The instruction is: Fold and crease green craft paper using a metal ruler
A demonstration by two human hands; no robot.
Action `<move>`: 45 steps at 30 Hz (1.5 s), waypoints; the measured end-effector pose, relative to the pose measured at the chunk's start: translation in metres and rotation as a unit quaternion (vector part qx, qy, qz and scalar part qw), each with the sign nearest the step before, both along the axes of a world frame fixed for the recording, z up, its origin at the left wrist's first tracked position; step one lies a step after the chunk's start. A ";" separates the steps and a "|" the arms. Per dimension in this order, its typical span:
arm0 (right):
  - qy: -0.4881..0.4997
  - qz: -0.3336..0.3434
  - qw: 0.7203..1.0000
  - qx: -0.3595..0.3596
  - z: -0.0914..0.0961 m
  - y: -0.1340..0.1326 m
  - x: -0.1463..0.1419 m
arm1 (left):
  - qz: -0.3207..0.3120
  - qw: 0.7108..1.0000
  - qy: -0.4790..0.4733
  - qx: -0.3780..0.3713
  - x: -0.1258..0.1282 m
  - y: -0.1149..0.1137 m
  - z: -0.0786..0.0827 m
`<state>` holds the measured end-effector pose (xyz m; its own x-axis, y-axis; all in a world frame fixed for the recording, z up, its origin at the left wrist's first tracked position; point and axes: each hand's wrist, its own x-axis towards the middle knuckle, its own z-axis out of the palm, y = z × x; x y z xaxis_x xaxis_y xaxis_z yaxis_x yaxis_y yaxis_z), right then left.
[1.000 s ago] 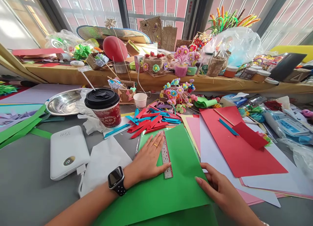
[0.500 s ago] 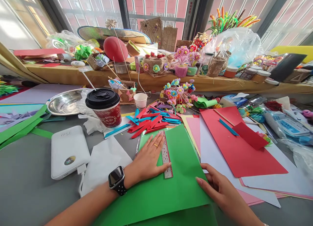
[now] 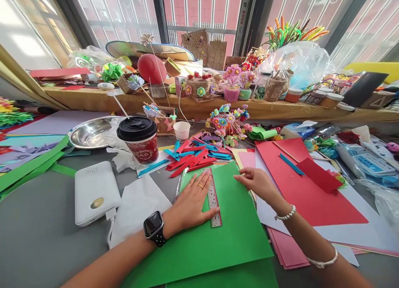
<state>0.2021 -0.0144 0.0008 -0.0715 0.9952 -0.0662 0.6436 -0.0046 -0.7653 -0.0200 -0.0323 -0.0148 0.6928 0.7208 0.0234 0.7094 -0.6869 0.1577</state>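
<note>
My left hand [image 3: 193,203] lies flat with fingers stretched out, pressing on a sheet of green paper [image 3: 240,234] and covering part of the left side of a short patterned ruler [image 3: 215,215]. Its thumb tip rests across the ruler near the lower end. At the upper right edge of the green paper, the thumb and fingers of my right hand [image 3: 257,184] are drawn together in a pinch on the edge. Another green sheet shows beneath the lower edge. Folded red and blue paper strips [image 3: 199,155] lie in a heap beyond the ruler.
A lidded red cup [image 3: 140,142] and a white power bank [image 3: 96,192] stand left. Red paper [image 3: 299,196] over white and pink sheets lies right. Behind are a steel bowl [image 3: 90,134], a paper cup [image 3: 181,132], yarn flowers [image 3: 229,119] and a crowded ledge [image 3: 199,103].
My right hand has moved away from me along the green paper's right edge, up toward its far corner. My left hand stays flat by the ruler. The view has shifted slightly.
</note>
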 end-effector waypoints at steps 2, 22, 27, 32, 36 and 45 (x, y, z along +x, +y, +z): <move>-0.068 0.004 0.997 0.048 0.005 0.010 -0.009 | -0.003 1.000 -0.002 0.000 0.000 0.000 0.000; -0.350 0.102 0.913 0.183 0.027 -0.013 -0.063 | 0.008 0.999 -0.036 -0.019 0.000 0.001 0.000; -0.370 0.065 0.914 0.153 0.026 -0.017 -0.042 | 0.010 0.999 -0.022 -0.023 0.001 0.000 0.003; -0.396 0.097 0.900 0.155 0.030 -0.029 -0.051 | 0.014 1.000 -0.021 -0.012 0.001 -0.001 0.003; -0.407 0.134 0.885 0.183 0.036 -0.039 -0.066 | 0.006 1.000 -0.022 0.004 0.001 -0.002 0.003; -0.421 0.085 0.892 0.138 0.030 -0.044 -0.045 | 0.012 1.000 -0.009 -0.003 0.002 0.001 0.001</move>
